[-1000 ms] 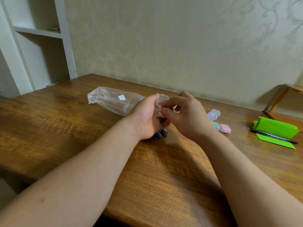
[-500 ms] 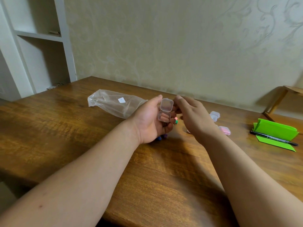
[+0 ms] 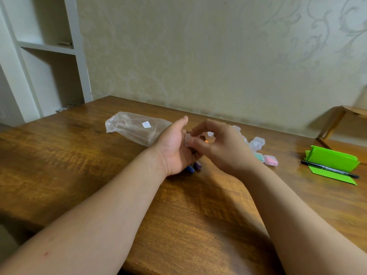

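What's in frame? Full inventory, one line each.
small clear box: 1, clear, between both hands
plastic bag: 1, clear, table, behind left hand
clear boxes: at least 2, clear, table right of hands
teal box: 1, teal, beside pink box
pink box: 1, pink, right of hands
purple piece: 1, purple, table below left hand
blue piece: 1, blue, beside purple piece
folded paper: 1, green, far right
marker: 1, black, on folded paper
table: 1, brown wood
shelf: 1, white, back left
left hand: 1, holds small clear box
right hand: 1, pinches small clear box

Single wide-angle view taken from head, aimed forward-down across table (image 3: 59,155) toward wall (image 3: 218,56); left hand (image 3: 174,149), right hand (image 3: 222,149) framed close.
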`<act>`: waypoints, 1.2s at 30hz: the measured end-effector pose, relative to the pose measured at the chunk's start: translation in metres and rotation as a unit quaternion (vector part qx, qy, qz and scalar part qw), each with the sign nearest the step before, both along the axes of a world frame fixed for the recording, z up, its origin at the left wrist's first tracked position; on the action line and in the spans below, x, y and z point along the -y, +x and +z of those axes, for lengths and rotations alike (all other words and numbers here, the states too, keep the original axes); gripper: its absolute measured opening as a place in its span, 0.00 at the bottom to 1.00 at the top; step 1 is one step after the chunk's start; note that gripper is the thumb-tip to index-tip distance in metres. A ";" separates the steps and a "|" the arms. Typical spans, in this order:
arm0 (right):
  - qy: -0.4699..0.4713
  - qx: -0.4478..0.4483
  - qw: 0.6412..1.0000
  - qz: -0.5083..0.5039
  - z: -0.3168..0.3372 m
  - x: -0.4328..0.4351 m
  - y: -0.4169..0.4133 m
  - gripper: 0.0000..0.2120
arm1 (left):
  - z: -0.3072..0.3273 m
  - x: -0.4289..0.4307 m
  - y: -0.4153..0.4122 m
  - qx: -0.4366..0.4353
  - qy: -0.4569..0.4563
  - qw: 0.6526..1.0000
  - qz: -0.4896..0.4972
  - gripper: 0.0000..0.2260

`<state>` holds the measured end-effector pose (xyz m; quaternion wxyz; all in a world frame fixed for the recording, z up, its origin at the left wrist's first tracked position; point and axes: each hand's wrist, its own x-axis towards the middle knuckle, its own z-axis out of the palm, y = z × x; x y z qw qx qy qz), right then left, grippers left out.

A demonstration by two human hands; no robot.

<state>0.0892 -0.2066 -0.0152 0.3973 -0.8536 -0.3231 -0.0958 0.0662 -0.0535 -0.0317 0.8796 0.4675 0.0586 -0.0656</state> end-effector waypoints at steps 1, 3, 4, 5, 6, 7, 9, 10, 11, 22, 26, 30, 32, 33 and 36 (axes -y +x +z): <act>-0.025 0.025 0.999 0.004 -0.003 -0.001 0.000 0.06 | -0.001 -0.001 0.000 0.000 0.000 1.000 -0.004 0.29; -0.056 0.059 0.997 0.003 -0.009 -0.003 0.001 0.08 | -0.001 -0.001 0.000 0.000 -0.004 1.000 -0.006 0.29; -0.059 0.064 0.996 -0.002 -0.010 -0.003 0.002 0.09 | -0.001 0.000 -0.001 0.000 -0.007 1.000 -0.006 0.28; -0.057 0.061 0.996 -0.009 -0.010 -0.002 0.003 0.09 | 0.000 0.001 -0.002 0.003 -0.008 1.000 -0.005 0.26; -0.047 0.054 0.997 -0.016 -0.010 -0.001 0.004 0.10 | 0.001 0.002 -0.002 0.008 -0.004 1.000 -0.008 0.24; -0.036 0.047 0.998 -0.026 -0.010 0.000 0.005 0.10 | 0.001 0.003 -0.004 0.015 0.007 1.000 -0.012 0.21; -0.024 0.052 0.997 -0.042 -0.009 0.004 0.007 0.12 | 0.002 0.006 -0.005 0.037 0.047 0.998 -0.019 0.14; -0.028 0.054 0.997 -0.043 -0.009 0.006 0.007 0.15 | 0.001 0.008 -0.004 0.046 0.069 0.996 -0.017 0.10; -0.034 0.053 0.997 -0.037 -0.008 0.007 0.006 0.19 | -0.001 0.010 -0.004 0.053 0.088 0.995 -0.010 0.08; -0.056 0.078 0.995 -0.037 -0.011 0.006 0.009 0.22 | -0.006 0.009 0.003 0.069 0.141 0.987 0.032 0.11; -0.070 0.082 0.993 -0.044 -0.009 0.008 0.012 0.22 | -0.007 0.009 0.005 0.077 0.150 0.985 0.035 0.12; -0.102 0.053 0.993 -0.030 0.003 0.019 0.017 0.18 | -0.008 0.015 0.003 0.089 0.156 0.984 0.022 0.11; -0.104 0.043 0.993 -0.037 0.012 0.034 0.020 0.17 | -0.007 0.020 0.000 0.099 0.145 0.984 0.007 0.12; -0.099 0.042 0.993 -0.052 0.016 0.044 0.023 0.17 | -0.007 0.022 0.000 0.104 0.141 0.984 0.003 0.13; -0.083 0.029 0.990 -0.112 0.021 0.089 0.027 0.16 | -0.004 0.022 -0.001 0.121 0.175 0.977 0.033 0.15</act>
